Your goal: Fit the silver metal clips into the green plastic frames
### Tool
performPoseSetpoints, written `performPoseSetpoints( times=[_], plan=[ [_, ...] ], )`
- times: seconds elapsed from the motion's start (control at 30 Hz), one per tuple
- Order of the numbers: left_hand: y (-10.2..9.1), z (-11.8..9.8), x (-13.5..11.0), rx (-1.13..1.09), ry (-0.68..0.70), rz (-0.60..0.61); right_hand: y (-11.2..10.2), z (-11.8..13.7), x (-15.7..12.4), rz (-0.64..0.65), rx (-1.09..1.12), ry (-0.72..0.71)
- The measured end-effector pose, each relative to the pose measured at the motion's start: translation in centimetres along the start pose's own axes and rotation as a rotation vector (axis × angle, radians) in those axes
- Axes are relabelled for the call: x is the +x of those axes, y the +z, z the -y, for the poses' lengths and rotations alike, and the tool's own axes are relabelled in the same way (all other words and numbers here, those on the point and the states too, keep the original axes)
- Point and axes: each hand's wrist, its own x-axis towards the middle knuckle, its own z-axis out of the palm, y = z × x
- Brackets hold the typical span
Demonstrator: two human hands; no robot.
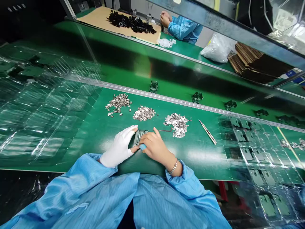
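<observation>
My left hand (pixel 119 144), in a white glove with bare fingertips, grips a small flat grey-green part (pixel 138 137) by its left side between thumb and fingers. My right hand (pixel 154 144), bare with a blue finger cot, is closed over the right side of the same part and hides much of it. A thin dark rod (pixel 165 130) with a bent end sticks out beyond my right hand; whether I hold it cannot be made out. Ahead lie piles of small metal pieces: one at left (pixel 119 101), one in the middle (pixel 144 113), and flat silvery ones (pixel 176 124) at right.
Tweezers (pixel 207 132) lie on the green table (pixel 190 159). Clear plastic trays stand at left (pixel 47 117) and right (pixel 258 152), the right ones holding green parts. Beyond a metal rail, assemblies (pixel 153 85) sit on a green belt. A co-worker's hands (pixel 166 19) are across it.
</observation>
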Motion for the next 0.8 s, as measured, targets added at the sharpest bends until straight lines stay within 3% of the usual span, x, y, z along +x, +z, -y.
performPoseSetpoints(
  times=[0.07, 0.2, 0.3, 0.4, 0.53, 0.63, 0.73, 0.8],
  plan=[
    [0.0, -0.1, 0.4, 0.009, 0.013, 0.021, -0.9, -1.5, 0.3, -0.042, -0.003, 0.063],
    [-0.2, -0.6, 0.5, 0.03, 0.014, 0.05, -3.0, -6.3, 0.8, -0.158, -0.241, 0.444],
    [-0.2, -0.9, 0.2, 0.033, 0.015, 0.055, -3.2, -8.9, 1.0, -0.121, -0.335, 0.471],
    [-0.3, -1.0, -0.2, 0.025, 0.029, 0.052, -2.9, -9.6, 0.9, -0.124, -0.335, 0.441],
    [-1.3, -1.0, 0.0, -0.015, 0.017, -0.029, -3.0, -8.4, 0.9, -0.203, -0.249, 0.418],
    [-2.2, -1.7, 1.1, -0.05, 0.0, -0.117, -2.9, -5.9, 0.9, -0.355, 0.11, 0.393],
    [-2.5, -2.9, 2.7, -0.087, 0.037, -0.087, -2.1, -2.5, 1.0, -0.421, 0.46, 0.261],
    [-2.3, -3.6, 3.7, -0.097, 0.063, -0.035, -1.3, -0.7, 1.0, -0.45, 0.565, 0.142]
  ],
)
